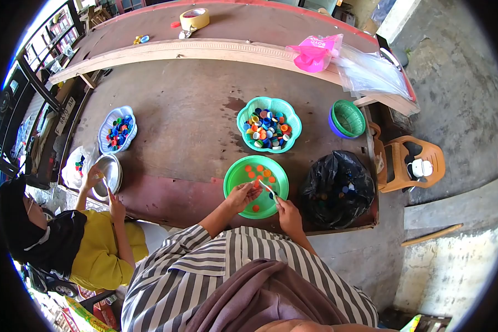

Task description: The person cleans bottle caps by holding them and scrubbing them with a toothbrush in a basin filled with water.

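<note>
Centre: left hand (241, 197) pinches cap (257, 184), right hand (289, 214) grips slim tool (267, 187). Apparently mid-job; caps in basin (235, 177) seem pending, finished count unclear.

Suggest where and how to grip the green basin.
Take the basin by opposite sides of its rim, left hand on the left, right hand on the right, coming from the near side. It's round, upright and open, no handle visible, orange caps inside, so a level two-sided hold should suit. The black bag leaves less room on the right.
</note>
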### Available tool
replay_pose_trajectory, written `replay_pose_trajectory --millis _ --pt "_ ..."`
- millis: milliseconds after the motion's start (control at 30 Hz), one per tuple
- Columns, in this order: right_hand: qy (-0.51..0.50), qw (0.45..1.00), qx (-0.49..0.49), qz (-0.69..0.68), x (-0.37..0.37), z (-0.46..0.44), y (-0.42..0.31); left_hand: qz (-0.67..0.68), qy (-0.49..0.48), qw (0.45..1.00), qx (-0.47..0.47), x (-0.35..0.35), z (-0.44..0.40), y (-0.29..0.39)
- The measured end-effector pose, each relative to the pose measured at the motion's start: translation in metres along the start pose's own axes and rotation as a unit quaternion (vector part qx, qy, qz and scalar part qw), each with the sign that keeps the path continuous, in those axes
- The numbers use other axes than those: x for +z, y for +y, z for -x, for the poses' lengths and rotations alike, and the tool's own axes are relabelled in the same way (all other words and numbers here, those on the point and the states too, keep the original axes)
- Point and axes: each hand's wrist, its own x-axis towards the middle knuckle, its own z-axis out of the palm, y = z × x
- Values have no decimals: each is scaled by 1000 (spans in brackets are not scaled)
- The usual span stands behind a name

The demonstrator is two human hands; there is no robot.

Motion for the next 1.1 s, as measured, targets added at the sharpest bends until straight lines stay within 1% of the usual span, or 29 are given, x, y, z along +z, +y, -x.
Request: replay_pose_trajectory --millis 33,67,133,167,233,267,333,367,433,467,533,567,633,667,700,767,800,900,967,1100 --pt "-23 999 24 29 -1 0 1 -6 -16 1000 4 4 2 1" --pt "-22 999 22 31 -1 0 1 -6 -18 1000 5 8 3 2" --pt "4 1000 8 21 -6 0 -12 -3 12 1000 22 9 4 -2" --pt "2 1000 11 20 -2 2 -8 -4 15 1000 20 8 6 -2" --pt "-3 999 -35 -29 6 4 0 -12 0 1000 20 6 5 -2" --pt "-3 999 -34 -28 6 6 5 -11 0 1000 19 6 5 -2" --pt "-12 998 38 40 -2 3 -1 -18 -5 1000 5 9 7 0" --pt "-13 998 36 40 -2 2 -2 -17 -4 1000 7 8 5 -2" --pt "-30 999 -18 -1 2 5 -6 -26 -13 999 16 3 4 -5" --pt "-31 999 -17 -2 2 5 -5 -27 -12 999 15 1 5 -7" --pt "-43 997 54 47 -2 -2 -3 -28 -21 999 6 6 8 -3" --pt "-44 997 51 47 -2 -3 -3 -27 -20 999 9 6 7 -5" --pt "-23 1000 6 6 -3 -3 -11 0 -7 1000 20 4 4 -5" --pt "-36 999 -27 -12 5 -1 -4 -5 -26 999 31 1 3 -4" --pt "-38 999 -27 -13 6 -1 -3 -5 -24 999 31 -2 4 -4" --pt "-17 998 23 57 4 -7 1 12 -17 1000 22 -5 1 -4" --pt "-19 998 20 59 0 -11 3 15 -18 999 24 -2 1 -2" --pt "-9 997 37 60 -2 -11 4 6 9 999 42 -5 3 -1" --pt "-24 998 30 43 0 -9 1 1 -27 997 67 -10 -6 -3" --pt "-35 999 8 11 5 -5 -7 4 -8 999 52 -11 -6 -1"
